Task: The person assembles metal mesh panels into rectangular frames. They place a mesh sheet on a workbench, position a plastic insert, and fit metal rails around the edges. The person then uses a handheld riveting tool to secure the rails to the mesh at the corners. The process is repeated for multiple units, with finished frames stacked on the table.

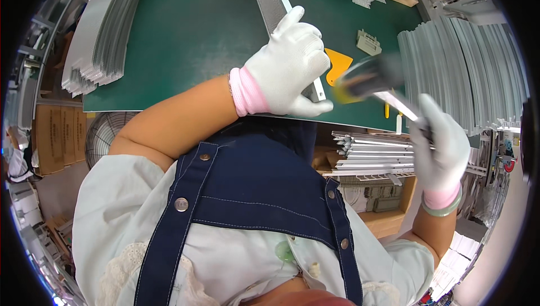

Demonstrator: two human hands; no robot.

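Note:
My left hand point(289, 61), in a white glove with a pink cuff, grips a narrow flat panel point(269, 2) with a pale metal edge and a grey face. The panel stands on its edge on the green table point(180, 36); its near end shows between thumb and fingers. My right hand point(441, 143), gloved alike, is closed round the handle of a mallet point(374, 75). Motion blurs the mallet's dark head, which has a yellow face and hangs just right of the panel's near end. Behind it lies an orange flat scraper point(337, 64), partly covered.
A beige plastic piece point(368, 43) and a yellow pen-like tool point(387, 110) lie on the table. Stacked pale panels point(461, 70) fill the right side; bubble-wrap sheets point(101, 36) are piled at left. Metal strips point(374, 154) sit on a shelf below the table's front edge.

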